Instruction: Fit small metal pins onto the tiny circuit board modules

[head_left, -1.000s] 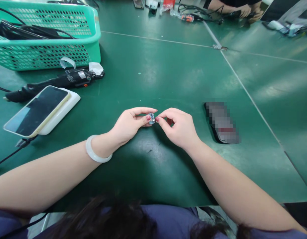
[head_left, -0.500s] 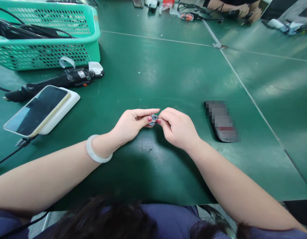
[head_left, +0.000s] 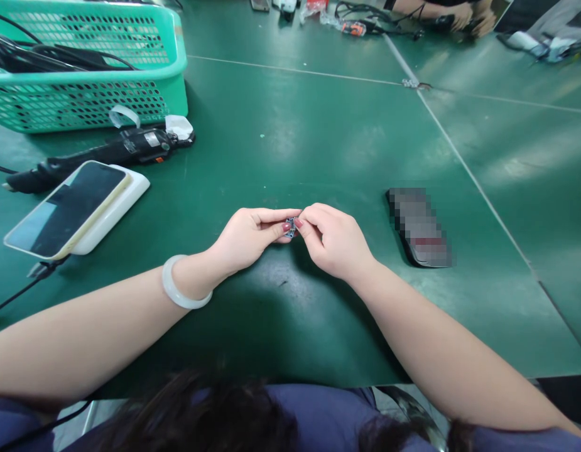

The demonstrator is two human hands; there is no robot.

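Observation:
Between the thumb and fingers of my left hand (head_left: 250, 235) is a small grey-blue part (head_left: 290, 228) with a patterned face, too small to name. My right hand (head_left: 335, 238) is closed, its thumb and forefinger pinched together at the part's right edge. Whether those fingertips grip the part itself or something tiny on it, I cannot make out. Both hands meet just above the green table (head_left: 281, 163). A pale bangle (head_left: 181, 285) circles my left wrist.
At the left stand a green basket (head_left: 174, 78) of black cables, a black power tool (head_left: 139, 145), and a phone (head_left: 68, 207) on a white block (head_left: 114, 210). A dark, blurred-out device (head_left: 419, 229) lies right. Another person's hands (head_left: 476, 19) work at the far edge.
The right thumb and forefinger have shifted slightly left and up, over more of the small part. The part appears turned a little in the left fingers.

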